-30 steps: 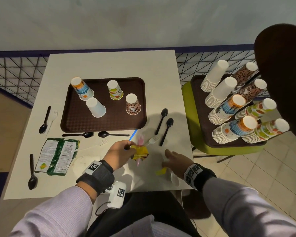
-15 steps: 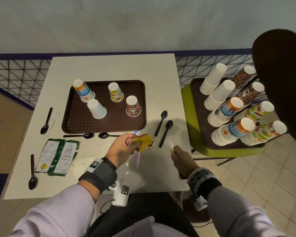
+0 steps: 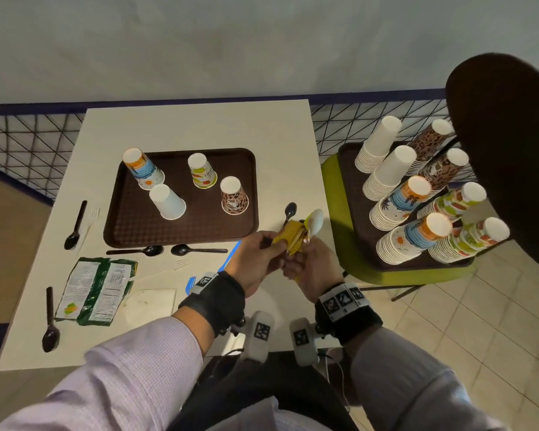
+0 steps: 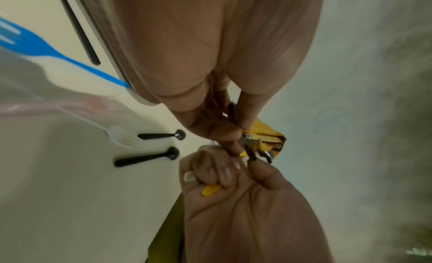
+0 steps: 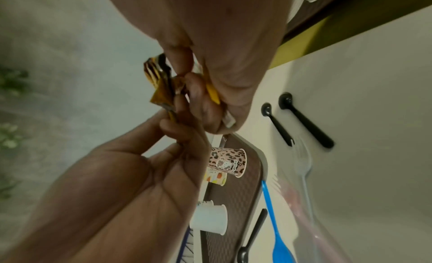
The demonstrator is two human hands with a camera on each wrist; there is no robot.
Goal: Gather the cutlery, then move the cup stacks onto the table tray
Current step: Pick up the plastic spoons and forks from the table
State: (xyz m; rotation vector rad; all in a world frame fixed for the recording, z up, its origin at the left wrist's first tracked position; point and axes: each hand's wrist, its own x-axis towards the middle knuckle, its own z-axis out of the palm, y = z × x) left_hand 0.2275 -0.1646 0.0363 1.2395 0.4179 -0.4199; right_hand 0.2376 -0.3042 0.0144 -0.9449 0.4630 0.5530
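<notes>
My left hand point(image 3: 273, 244) pinches a crumpled yellow wrapper point(image 3: 290, 237) above the table's right front edge. My right hand point(image 3: 296, 259) meets it from the right and grips a white spoon point(image 3: 315, 222) and a yellow handle point(image 4: 210, 189) in its fist. In the right wrist view the yellow handle point(image 5: 212, 93) and a white handle end point(image 5: 228, 121) stick out of that fist. Several black spoons point(image 3: 196, 250) lie around the brown table tray point(image 3: 131, 225), two of them point(image 4: 145, 159) just beyond my hands. Cup stacks point(image 3: 411, 200) stand on a second tray point(image 3: 350, 181) on the green chair at right.
Several single upturned cups point(image 3: 231, 195) stand on the table tray. A green snack packet point(image 3: 97, 290), a napkin point(image 3: 150, 303), white forks point(image 3: 181, 262) and a blue utensil point(image 3: 231, 256) lie on the table. A clear fork point(image 5: 304, 160) and something pink show blurred under my hands. A dark chair back point(image 3: 511, 150) looms right.
My right hand lifted off the table with the white spoon and yellow piece and joined the left. The left hand carried the yellow wrapper up and to the right.
</notes>
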